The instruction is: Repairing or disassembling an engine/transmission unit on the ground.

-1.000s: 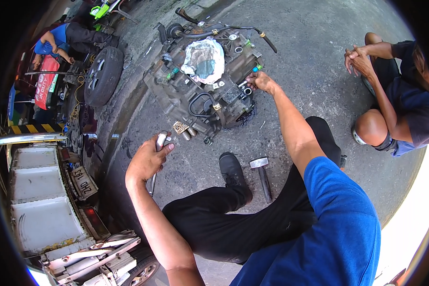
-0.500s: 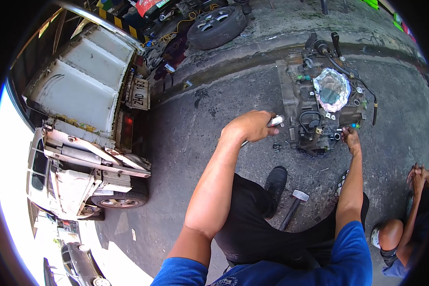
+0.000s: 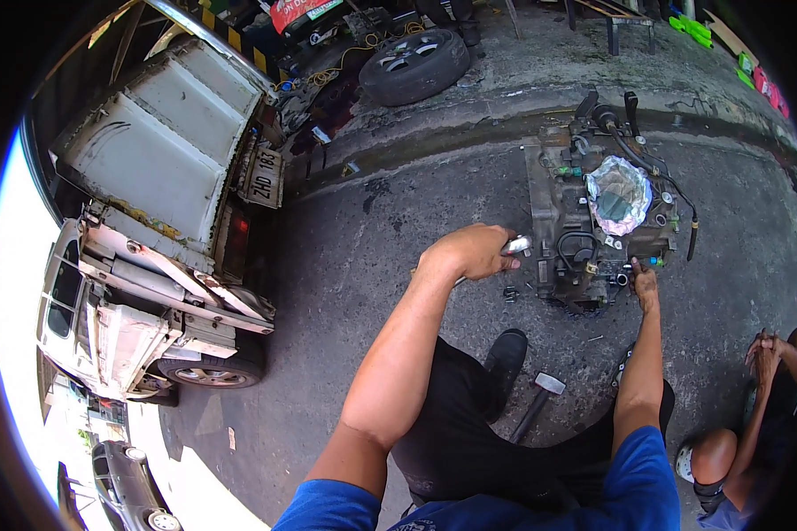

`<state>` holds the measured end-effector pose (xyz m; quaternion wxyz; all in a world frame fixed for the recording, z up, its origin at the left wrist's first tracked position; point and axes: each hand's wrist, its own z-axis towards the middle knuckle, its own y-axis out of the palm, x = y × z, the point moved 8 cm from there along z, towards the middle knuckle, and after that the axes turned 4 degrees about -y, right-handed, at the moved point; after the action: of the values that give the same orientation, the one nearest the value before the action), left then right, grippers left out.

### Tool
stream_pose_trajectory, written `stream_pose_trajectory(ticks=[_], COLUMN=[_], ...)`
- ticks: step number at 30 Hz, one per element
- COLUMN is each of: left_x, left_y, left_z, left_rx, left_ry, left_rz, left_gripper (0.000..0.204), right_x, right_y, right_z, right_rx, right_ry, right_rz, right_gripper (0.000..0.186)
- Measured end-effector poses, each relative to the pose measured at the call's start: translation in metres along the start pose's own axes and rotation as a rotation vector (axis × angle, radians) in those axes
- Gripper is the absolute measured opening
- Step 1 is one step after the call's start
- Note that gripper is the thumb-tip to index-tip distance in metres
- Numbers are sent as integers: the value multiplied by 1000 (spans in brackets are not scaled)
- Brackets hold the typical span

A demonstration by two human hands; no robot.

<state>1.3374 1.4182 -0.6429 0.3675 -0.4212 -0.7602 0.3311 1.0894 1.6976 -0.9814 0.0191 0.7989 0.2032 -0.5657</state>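
Observation:
A grimy metal engine or gearbox unit (image 3: 547, 199) lies on the ground in front of me, with crumpled foil (image 3: 639, 208) around its large round opening. Left of it, my left hand (image 3: 478, 250) is closed round a shiny metal hand tool (image 3: 519, 244), whose shaft comes out below the palm; the exact kind is hidden by the fingers. The tool's head is close to the unit's left edge. My right hand (image 3: 646, 288) has its fingers pinched at the unit's near right corner, beside a round metal ring (image 3: 622, 280). What those fingers grip is too small to make out.
A hammer (image 3: 550, 383) lies by my shoe (image 3: 506, 358). Small bolts (image 3: 510, 294) are scattered near the unit. At left stands a truck (image 3: 164, 133) with its white tailgate; a wheel (image 3: 414, 66) lies beyond the kerb. Another person's clasped hands (image 3: 764, 350) are at right.
My view has tilted, so the unit and the ground things sit lower in the picture. Both hands keep nearly the same places beside the unit; the right fingers have shifted slightly at its corner.

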Motion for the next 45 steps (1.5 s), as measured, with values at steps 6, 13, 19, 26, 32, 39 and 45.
stream_pose_trajectory(ticks=[6,13,19,26,32,39,45], left_x=[-1,-9,-4,3,1,16,18], left_y=[0,4,3,-1,-3,13,23], left_z=[1,4,2,1,2,14,9], left_rx=[36,8,3,15,19,-78,-120], left_ry=[65,-5,7,32,2,-71,-126], left_rz=[6,6,-8,-8,7,-178,-217], left_gripper=[46,42,41,44,43,42,43], right_x=[-8,4,-1,-6,3,10,39], right_y=[9,10,11,9,6,-7,-50], right_z=[3,13,13,12,16,11,-12], right_rx=[-74,-86,-90,-188,-43,42,164], right_ry=[-151,-58,-135,-78,2,0,-2], right_rz=[153,70,131,173,220,219,360], right_gripper=[22,19,22,20,20,27,26])
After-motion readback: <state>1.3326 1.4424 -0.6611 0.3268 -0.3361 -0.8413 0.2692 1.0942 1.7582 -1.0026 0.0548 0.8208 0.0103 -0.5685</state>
